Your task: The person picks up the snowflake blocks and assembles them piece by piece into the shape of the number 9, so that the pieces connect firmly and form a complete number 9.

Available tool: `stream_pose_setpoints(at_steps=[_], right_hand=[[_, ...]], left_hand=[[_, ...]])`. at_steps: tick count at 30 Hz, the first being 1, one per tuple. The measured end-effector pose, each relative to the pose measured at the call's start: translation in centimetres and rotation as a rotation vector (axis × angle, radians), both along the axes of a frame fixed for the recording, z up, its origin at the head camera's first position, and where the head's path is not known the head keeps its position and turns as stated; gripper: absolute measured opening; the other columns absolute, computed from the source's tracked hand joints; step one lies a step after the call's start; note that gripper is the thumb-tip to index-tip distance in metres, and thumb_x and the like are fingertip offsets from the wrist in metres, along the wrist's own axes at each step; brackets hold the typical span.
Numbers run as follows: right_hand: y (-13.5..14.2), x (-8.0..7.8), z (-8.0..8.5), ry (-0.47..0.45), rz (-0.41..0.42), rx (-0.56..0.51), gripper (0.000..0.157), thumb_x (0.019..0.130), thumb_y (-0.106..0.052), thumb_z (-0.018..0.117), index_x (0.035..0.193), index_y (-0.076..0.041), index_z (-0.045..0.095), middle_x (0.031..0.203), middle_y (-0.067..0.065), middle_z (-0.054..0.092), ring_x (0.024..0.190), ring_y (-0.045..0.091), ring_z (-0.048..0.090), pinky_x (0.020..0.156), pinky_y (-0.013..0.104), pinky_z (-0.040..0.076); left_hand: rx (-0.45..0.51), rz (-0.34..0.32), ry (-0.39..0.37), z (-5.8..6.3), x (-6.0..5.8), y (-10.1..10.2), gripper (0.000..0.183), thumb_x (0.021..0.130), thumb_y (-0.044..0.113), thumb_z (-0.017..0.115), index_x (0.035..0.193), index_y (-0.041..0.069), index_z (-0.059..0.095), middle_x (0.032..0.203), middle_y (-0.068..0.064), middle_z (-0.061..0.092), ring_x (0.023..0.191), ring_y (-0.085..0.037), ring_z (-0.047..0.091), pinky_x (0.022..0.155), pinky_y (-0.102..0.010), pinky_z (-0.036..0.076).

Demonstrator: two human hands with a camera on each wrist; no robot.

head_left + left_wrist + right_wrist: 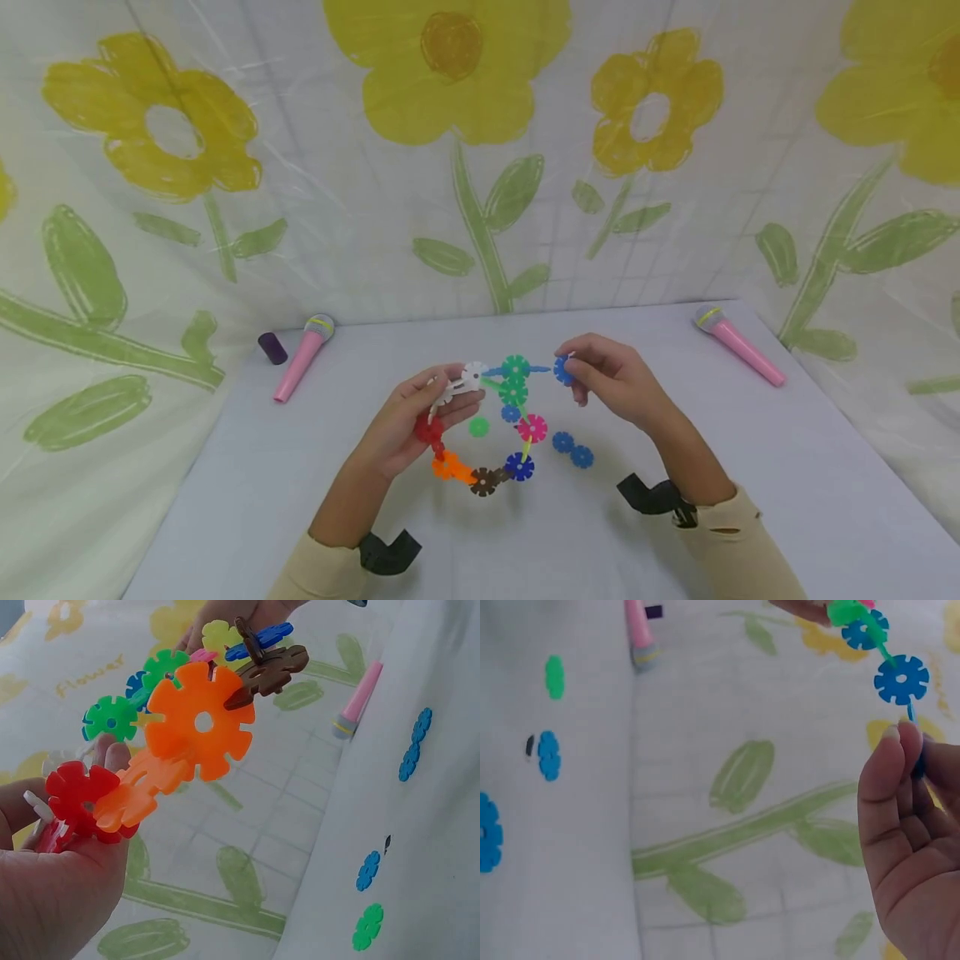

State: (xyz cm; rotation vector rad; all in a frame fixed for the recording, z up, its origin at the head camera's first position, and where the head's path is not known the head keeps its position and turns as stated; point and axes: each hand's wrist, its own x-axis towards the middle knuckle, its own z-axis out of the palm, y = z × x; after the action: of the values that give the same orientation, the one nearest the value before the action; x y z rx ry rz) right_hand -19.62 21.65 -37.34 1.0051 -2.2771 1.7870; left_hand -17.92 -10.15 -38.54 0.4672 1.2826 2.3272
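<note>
My left hand (405, 425) holds a loop of plastic snowflake discs by its white and red part, raised above the table. The loop runs through a red disc (82, 796), an orange disc (201, 721), a brown disc (483, 482), a dark blue disc (519, 467), a pink disc (532, 428) and green discs (514, 392). Light blue discs extend from its top right. There my right hand (618, 383) pinches a blue disc (563, 370) between thumb and fingers, beside an edge-on blue disc (911, 712). Whether these two are joined, I cannot tell.
On the white table (262, 500) lie a green disc (478, 427), a small blue disc (511, 413) and two blue discs (572, 450). Pink toy microphones (300, 362) lie at the far left and far right (750, 350). A dark purple cylinder (272, 348) stands beside the left one.
</note>
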Motion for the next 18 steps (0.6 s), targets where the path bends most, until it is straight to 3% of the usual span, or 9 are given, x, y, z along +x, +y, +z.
stream_pose_setpoints(at_steps=[6, 18], right_hand=[[-0.24, 0.49, 0.32, 0.091, -0.079, 0.037, 0.024, 0.097, 0.009, 0.056, 0.116, -0.002, 0.067, 0.077, 0.007, 0.059, 0.062, 0.02, 0.056, 0.056, 0.026, 0.051], [-0.67, 0.81, 0.47, 0.158, -0.076, 0.072, 0.027, 0.097, 0.011, 0.055, 0.118, -0.002, 0.067, 0.075, 0.004, 0.057, 0.064, 0.017, 0.054, 0.054, 0.025, 0.047]], left_hand=[[0.004, 0.002, -0.001, 0.04, 0.05, 0.02, 0.029, 0.108, 0.015, 0.045, 0.115, 0.015, 0.073, 0.124, -0.008, 0.062, 0.113, -0.026, 0.067, 0.099, -0.039, 0.048], [-0.012, 0.004, -0.01, -0.15, 0.03, 0.04, 0.028, 0.108, 0.015, 0.046, 0.115, 0.015, 0.072, 0.124, -0.008, 0.063, 0.113, -0.026, 0.067, 0.098, -0.039, 0.049]])
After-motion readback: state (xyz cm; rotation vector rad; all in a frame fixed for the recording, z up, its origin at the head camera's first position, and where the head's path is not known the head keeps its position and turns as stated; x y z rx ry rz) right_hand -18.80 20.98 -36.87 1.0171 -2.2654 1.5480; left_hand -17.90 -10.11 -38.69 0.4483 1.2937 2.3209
